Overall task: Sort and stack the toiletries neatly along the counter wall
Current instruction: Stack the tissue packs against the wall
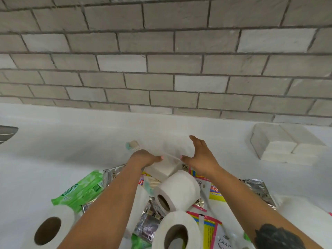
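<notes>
A clear-wrapped pack of white tissues (pixel 164 168) sits at the far end of the pile, between my two hands. My left hand (pixel 143 158) is closed on its left side, thumb on the plastic wrap. My right hand (pixel 200 156) is at the pack's right edge with only the thumb touching the wrap and the fingers spread and lifted. Two matching wrapped tissue packs (pixel 287 146) lie side by side against the tiled wall at the right. Three toilet rolls lie in the pile: one (pixel 179 187) just below the pack, one (pixel 179 230) nearer me, one (pixel 52 229) at the lower left.
A green wipes pack (pixel 82 189) lies left of my left forearm. Silver sachets (pixel 258 189), yellow and pink sachets (pixel 216 192) and a Dove sachet (pixel 221 239) are scattered on the white counter (pixel 71 141). A small green and white item (pixel 133 145) lies beyond my left hand. A sink edge (pixel 7 132) shows at the far left.
</notes>
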Demonstrator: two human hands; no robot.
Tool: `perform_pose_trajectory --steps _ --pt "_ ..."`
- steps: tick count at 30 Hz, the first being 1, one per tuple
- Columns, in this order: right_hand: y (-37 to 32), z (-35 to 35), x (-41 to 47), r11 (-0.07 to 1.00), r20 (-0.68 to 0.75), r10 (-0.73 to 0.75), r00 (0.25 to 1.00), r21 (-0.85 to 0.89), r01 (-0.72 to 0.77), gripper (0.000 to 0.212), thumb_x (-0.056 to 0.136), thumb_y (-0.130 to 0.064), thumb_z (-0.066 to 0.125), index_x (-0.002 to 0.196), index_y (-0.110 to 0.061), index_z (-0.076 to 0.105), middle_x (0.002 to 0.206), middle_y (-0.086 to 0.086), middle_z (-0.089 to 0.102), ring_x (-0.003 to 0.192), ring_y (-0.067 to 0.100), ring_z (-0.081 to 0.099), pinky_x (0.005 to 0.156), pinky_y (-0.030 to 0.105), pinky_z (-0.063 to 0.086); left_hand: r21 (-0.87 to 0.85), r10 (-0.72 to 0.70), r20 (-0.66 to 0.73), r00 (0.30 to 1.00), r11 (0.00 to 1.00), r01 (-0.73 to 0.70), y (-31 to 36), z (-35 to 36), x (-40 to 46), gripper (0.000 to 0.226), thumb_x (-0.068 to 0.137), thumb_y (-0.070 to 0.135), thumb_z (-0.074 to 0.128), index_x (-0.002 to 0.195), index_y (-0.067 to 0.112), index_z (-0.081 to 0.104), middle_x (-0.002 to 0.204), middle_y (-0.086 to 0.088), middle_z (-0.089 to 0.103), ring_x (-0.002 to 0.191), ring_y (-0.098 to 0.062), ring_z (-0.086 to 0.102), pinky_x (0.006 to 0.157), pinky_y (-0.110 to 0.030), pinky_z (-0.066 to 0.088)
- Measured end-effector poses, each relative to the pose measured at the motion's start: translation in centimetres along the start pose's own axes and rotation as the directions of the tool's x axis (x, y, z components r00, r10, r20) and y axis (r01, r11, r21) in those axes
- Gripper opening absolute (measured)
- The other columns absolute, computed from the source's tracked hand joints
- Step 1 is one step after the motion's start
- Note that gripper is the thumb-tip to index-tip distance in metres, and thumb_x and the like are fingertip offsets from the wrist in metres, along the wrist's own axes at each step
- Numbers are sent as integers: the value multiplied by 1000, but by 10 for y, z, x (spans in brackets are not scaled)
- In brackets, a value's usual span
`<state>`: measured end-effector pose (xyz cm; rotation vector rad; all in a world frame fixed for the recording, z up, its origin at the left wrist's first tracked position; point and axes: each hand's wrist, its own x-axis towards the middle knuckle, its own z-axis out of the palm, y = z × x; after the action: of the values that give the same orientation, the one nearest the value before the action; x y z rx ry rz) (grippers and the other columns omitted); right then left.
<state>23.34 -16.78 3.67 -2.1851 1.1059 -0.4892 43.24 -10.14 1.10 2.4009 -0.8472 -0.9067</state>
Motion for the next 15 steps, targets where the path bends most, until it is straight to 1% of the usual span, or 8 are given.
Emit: perform_pose_trajectory --steps 2,3,6,7,8,9,11,15 --pt "1 0 -1 1000 -1 5 1000 2 -5 84 83 -34 65 149 -26 14 150 0 23 134 20 34 99 32 37 35 15 -36 999 999 -14 2 0 -7 79 60 65 74 110 5 64 110 -7 67 99 -23 62 90 -31 50" --pt "1 1 -1 1000 -2 7 1000 3 -7 84 83 -34 65 149 -26 14 150 0 23 133 19 35 98 31 37 33 15 -55 998 999 -13 3 0 -9 72 65 60 74 108 4 63 107 -8 66 96 -23 62 85 -29 49" --pt "2 1 -2 1000 -7 12 1000 4 -12 83 83 -35 65 148 -27 14 150 -1 23 133 19 35 98 32 38 -23 34 -137 990 999 -37 6 2 -9 59 66 47 80 96 0 59 93 -9 64 92 -25 63 65 -25 43" --pt "2 1 -2 1000 -8 13 1000 5 -13 83 83 -36 65 148 -27 14 150 -1 23 133 19 35 98 32 38 -51 42 -172 984 997 -51 7 2 -10 58 64 42 83 92 0 56 88 -10 63 94 -27 63 60 -24 41" --pt "3 1 -2 1000 -10 14 1000 5 -14 83 83 -36 65 148 -27 14 150 -2 23 134 19 35 98 32 38 -70 48 -201 978 996 -63 6 2 -8 60 62 40 85 93 -1 54 89 -12 62 96 -27 63 56 -23 39" --pt "3 1 -3 1000 -12 15 1000 6 -15 83 83 -37 65 148 -27 14 150 -2 23 134 19 35 98 31 38 -70 43 -206 978 996 -58 5 2 -7 65 60 40 86 98 -2 54 95 -14 63 97 -28 62 57 -22 38" --pt "5 1 -3 1000 -10 22 1000 11 -22 83 83 -37 65 149 -27 15 150 -2 23 134 19 35 98 31 38 -39 42 -186 982 998 -50 3 3 -6 72 62 46 83 105 -4 55 107 -16 64 100 -27 61 64 -23 39" --pt "7 3 -3 999 8 35 999 2 -35 83 83 -37 65 148 -27 16 150 -2 24 134 20 35 100 33 39 -87 15 -107 994 996 -25 -1 7 0 68 71 48 76 110 -5 58 115 -17 63 106 -29 59 78 -30 46"
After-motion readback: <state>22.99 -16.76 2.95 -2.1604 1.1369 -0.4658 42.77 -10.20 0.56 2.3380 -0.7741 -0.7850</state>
